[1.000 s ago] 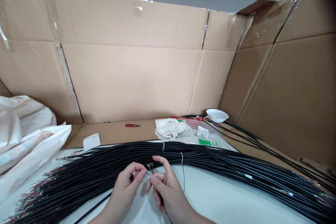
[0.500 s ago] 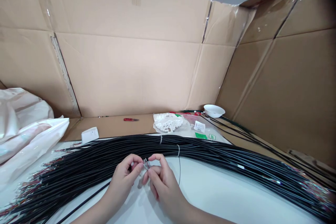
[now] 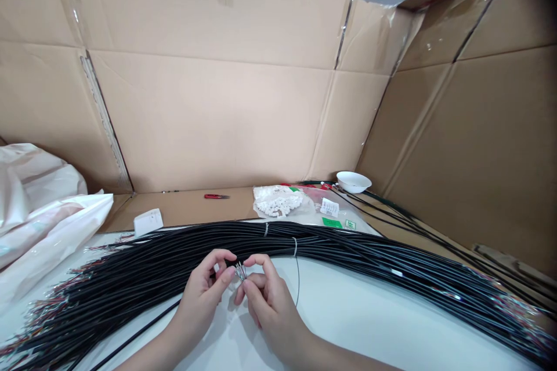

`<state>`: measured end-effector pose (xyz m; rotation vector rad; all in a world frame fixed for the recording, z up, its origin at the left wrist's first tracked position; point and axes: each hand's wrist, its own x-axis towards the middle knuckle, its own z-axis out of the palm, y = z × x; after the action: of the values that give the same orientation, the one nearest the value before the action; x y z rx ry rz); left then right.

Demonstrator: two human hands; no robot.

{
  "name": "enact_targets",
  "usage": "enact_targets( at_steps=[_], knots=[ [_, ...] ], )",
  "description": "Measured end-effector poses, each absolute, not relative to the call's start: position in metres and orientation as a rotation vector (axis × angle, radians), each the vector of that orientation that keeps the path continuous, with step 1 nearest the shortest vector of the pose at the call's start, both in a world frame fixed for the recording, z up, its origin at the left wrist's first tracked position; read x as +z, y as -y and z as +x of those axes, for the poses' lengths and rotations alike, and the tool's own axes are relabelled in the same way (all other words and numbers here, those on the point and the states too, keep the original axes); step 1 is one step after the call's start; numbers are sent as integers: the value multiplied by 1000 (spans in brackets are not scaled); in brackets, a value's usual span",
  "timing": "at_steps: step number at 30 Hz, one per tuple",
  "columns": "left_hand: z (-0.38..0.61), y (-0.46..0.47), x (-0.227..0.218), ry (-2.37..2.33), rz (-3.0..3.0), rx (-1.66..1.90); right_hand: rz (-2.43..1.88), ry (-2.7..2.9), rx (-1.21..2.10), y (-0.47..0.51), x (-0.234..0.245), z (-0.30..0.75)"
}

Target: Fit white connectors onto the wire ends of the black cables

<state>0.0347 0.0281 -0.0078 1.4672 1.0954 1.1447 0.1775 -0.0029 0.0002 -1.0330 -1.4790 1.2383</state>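
Note:
A small fan of thin wires (image 3: 240,271) with pale tips sticks up between my hands, above the white table. My right hand (image 3: 272,298) is closed, pinching these wires low down between thumb and fingers, its index finger arched above them. My left hand (image 3: 204,290) is just to the left, thumb and index finger apart, the thumb tip close beside the wires. Its other fingers curl partly out of sight. A single black cable (image 3: 139,331) runs from the lower left and passes behind my left hand.
Behind my hands lies a long bundle of black cables (image 3: 348,249), tied, with stripped coloured ends. Farther back are red snips (image 3: 216,196), a bag of white connectors (image 3: 278,203), a white bowl (image 3: 353,181) and a white label (image 3: 148,222). Plastic bags (image 3: 52,208) sit left; cardboard walls (image 3: 209,122) surround the table.
My left thumb and index finger have drawn slightly left, away from the wire tips, leaving more of the wires showing. My right hand keeps its pinch almost in place.

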Motion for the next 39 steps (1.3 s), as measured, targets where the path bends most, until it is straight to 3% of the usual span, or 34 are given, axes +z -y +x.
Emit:
enact_targets(
  at_steps=[16, 39],
  knots=[
    [34, -29, -6, -1064, 1467, 983, -1032, 1585, 1148, 4, 3, 177],
    [34, -23, -4, -1066, 1528, 1050, -1158, 1430, 1189, 0, 1, 178]
  ],
)
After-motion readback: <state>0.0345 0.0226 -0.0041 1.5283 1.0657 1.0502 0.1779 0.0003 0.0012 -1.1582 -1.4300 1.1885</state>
